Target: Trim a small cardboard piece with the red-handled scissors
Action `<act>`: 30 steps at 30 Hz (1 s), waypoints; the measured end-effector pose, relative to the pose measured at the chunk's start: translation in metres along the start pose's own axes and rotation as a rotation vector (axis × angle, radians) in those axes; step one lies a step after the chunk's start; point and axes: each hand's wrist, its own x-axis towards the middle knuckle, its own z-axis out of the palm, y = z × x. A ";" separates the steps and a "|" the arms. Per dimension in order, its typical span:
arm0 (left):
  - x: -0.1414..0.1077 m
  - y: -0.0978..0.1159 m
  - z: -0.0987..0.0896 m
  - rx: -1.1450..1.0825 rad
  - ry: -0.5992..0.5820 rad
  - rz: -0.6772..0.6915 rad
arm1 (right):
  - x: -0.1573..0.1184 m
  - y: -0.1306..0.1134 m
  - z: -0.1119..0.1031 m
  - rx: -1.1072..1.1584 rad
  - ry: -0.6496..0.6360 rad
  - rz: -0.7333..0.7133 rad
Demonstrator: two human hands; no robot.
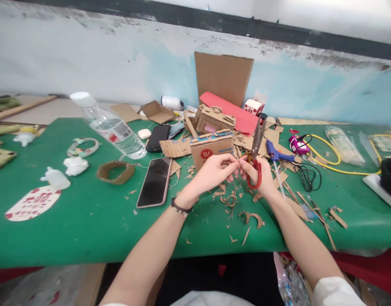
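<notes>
The left hand's (217,168) fingertips bunch against the right hand's (265,175), any piece between them unclear; right fingers curl around red-handled scissors (257,143), beside 1 cardboard box (206,153), above scraps (260,221)

One left hand (216,170), one right hand (264,178), one pair of scissors (257,145), one glue gun (278,154), one pink-edged phone (154,182), one big water bottle (114,132). One red sheet (231,112), one bracelet (180,207), one upright cardboard panel (223,77). Cardboard scraps (338,217): dozens, exact count unclear.
</notes>
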 end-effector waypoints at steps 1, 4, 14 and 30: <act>0.000 0.000 0.001 0.001 0.001 -0.004 | 0.000 0.000 -0.001 -0.006 -0.006 0.004; 0.002 -0.002 0.001 -0.012 0.005 -0.007 | 0.001 0.002 -0.001 -0.004 -0.003 0.012; 0.006 -0.015 0.005 -0.121 -0.018 0.035 | 0.002 0.003 0.002 0.048 0.039 0.003; 0.008 -0.019 0.011 -0.072 0.036 -0.001 | 0.003 0.011 0.005 0.030 0.042 -0.018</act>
